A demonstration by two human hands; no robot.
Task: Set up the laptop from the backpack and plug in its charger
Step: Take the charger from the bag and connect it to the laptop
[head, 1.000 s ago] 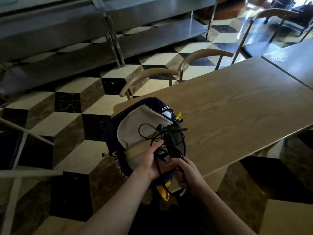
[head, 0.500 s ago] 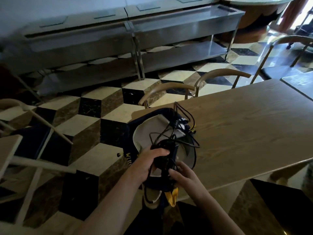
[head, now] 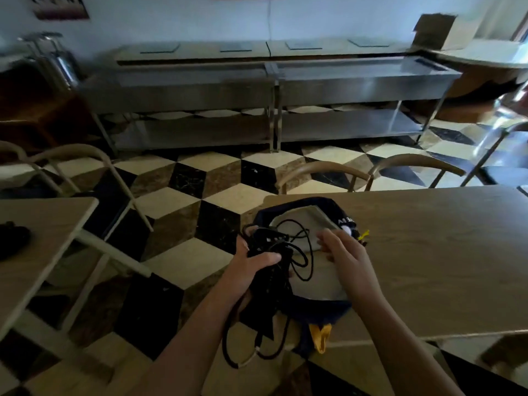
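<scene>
The left hand (head: 254,260) reaches forward, its grip closed around the black charger (head: 268,244), whose tangled cable (head: 300,252) loops over the dark backpack (head: 328,307) lying at the wooden surface (head: 428,252) edge. The right hand (head: 343,255) hovers over the backpack's grey panel, fingers (head: 325,238) loosely spread, holding nothing.

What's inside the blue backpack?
The backpack lies open on the table. A flat grey thing, maybe the laptop, fills it. The left hand holds the black charger cable above. Anything underneath is hidden.
</scene>
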